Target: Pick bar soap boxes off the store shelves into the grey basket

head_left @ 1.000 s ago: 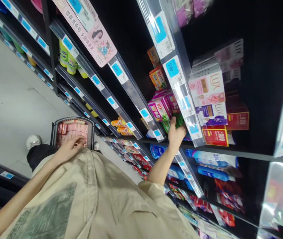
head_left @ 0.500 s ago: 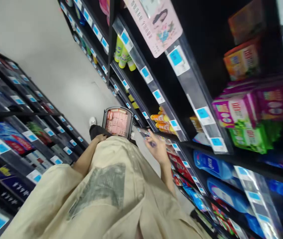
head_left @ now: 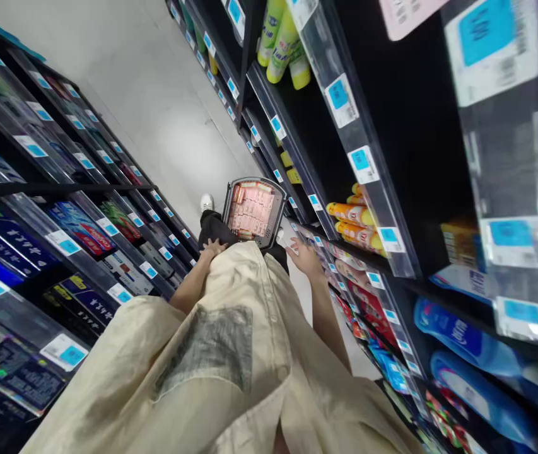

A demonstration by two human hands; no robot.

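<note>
A grey shopping basket (head_left: 228, 203) stands on the floor in front of me, packed with several pink and red packs (head_left: 252, 209). My left hand (head_left: 212, 247) hovers at the hem of my beige shirt (head_left: 231, 353), just short of the basket's near left corner, fingers apart and holding nothing. My right hand (head_left: 303, 255) is low beside the basket's near right corner, palm open with fingers spread, close to the lower shelf fronts. Neither hand touches the basket.
Black shelving lines both sides of a narrow aisle with a pale floor (head_left: 155, 113). On the right are orange tubes (head_left: 350, 215), yellow-green bottles (head_left: 282, 43) and blue pouches (head_left: 458, 334). On the left are toothpaste boxes (head_left: 84, 228). My white shoe (head_left: 207, 202) is beside the basket.
My right hand left the green packs on the upper shelf and dropped beside the basket. My left hand pulled back out of the basket. The view swung down the aisle.
</note>
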